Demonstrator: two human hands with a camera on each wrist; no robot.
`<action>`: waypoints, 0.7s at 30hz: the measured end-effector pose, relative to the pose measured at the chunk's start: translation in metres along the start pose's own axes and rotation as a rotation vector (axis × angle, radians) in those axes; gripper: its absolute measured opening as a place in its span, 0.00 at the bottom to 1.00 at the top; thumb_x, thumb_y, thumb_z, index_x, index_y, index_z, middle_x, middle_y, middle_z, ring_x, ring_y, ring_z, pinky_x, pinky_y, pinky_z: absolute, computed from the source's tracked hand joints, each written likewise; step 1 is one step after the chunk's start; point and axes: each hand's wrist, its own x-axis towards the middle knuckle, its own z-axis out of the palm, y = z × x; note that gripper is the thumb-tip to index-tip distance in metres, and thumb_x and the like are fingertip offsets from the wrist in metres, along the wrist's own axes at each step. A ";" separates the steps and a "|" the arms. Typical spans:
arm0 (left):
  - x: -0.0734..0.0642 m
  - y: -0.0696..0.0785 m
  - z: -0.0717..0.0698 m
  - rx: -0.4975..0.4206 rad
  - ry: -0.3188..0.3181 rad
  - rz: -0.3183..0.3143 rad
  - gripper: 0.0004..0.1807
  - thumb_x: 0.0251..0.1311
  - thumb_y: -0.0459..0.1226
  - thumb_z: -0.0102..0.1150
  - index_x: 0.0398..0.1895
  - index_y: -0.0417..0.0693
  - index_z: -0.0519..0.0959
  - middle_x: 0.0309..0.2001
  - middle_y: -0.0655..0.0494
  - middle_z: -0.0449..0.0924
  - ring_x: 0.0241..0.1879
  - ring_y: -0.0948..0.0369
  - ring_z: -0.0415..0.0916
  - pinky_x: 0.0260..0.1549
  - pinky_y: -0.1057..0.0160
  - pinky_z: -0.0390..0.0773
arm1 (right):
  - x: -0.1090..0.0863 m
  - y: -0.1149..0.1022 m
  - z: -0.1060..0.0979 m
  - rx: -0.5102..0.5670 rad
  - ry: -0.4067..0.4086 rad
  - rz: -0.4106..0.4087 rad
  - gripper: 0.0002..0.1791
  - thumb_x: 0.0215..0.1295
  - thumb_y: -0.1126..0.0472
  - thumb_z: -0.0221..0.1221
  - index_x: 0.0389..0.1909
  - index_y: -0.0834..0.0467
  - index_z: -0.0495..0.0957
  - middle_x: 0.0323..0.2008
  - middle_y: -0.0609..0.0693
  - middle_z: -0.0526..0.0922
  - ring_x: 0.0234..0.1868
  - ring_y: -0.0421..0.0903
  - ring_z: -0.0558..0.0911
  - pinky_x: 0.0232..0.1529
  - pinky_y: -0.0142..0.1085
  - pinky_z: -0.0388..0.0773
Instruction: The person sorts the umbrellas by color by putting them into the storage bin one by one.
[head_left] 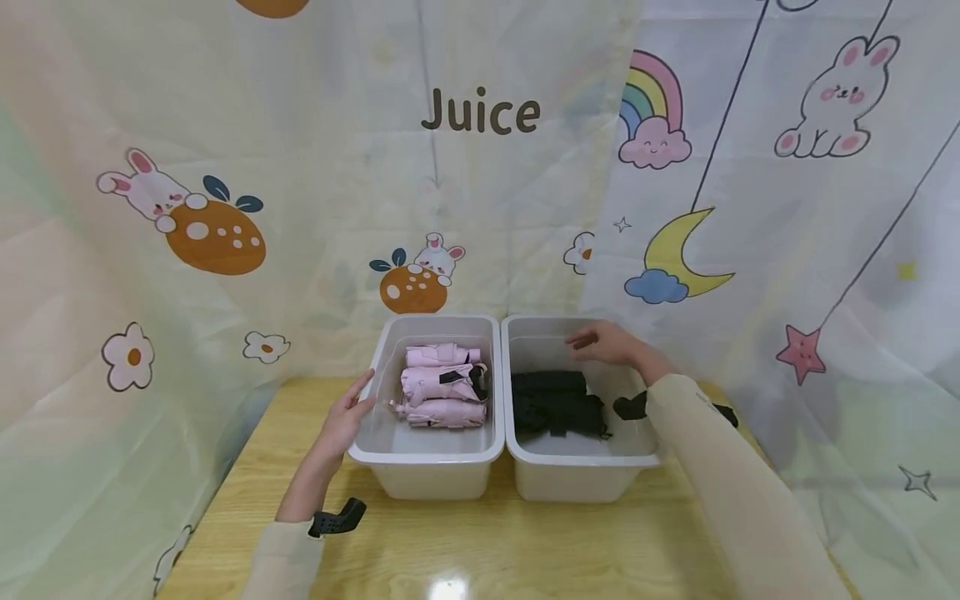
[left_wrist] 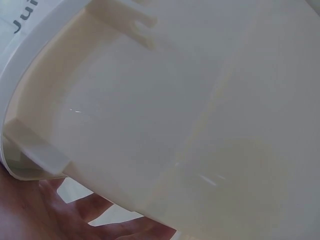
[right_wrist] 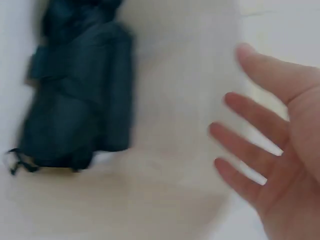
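Note:
Three folded pink umbrellas (head_left: 444, 383) lie in a stack of rows inside the left white bin (head_left: 427, 458). My left hand (head_left: 349, 417) rests against that bin's left rim, and in the left wrist view its fingers (left_wrist: 135, 229) lie along the outside of the wall. Folded black umbrellas (head_left: 558, 406) lie at the left side of the right white bin (head_left: 585, 460). Over the back part of this bin hovers my right hand (head_left: 606, 343), fingers spread and holding nothing. The right wrist view shows this hand (right_wrist: 285, 130) apart from the black umbrellas (right_wrist: 80, 95).
Both bins stand side by side on a wooden table (head_left: 420, 550), their rims nearly touching. Behind them hangs a printed cloth (head_left: 517, 225) with rabbits, a rainbow and a moon. Each wrist carries a black strap-on device (head_left: 337, 518).

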 end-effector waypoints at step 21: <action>0.001 -0.001 -0.003 0.030 0.006 0.005 0.30 0.75 0.41 0.43 0.77 0.56 0.52 0.75 0.40 0.47 0.66 0.40 0.58 0.58 0.42 0.66 | -0.114 0.118 -0.022 -0.091 0.171 0.138 0.27 0.70 0.52 0.58 0.60 0.68 0.73 0.57 0.69 0.74 0.56 0.69 0.73 0.49 0.59 0.74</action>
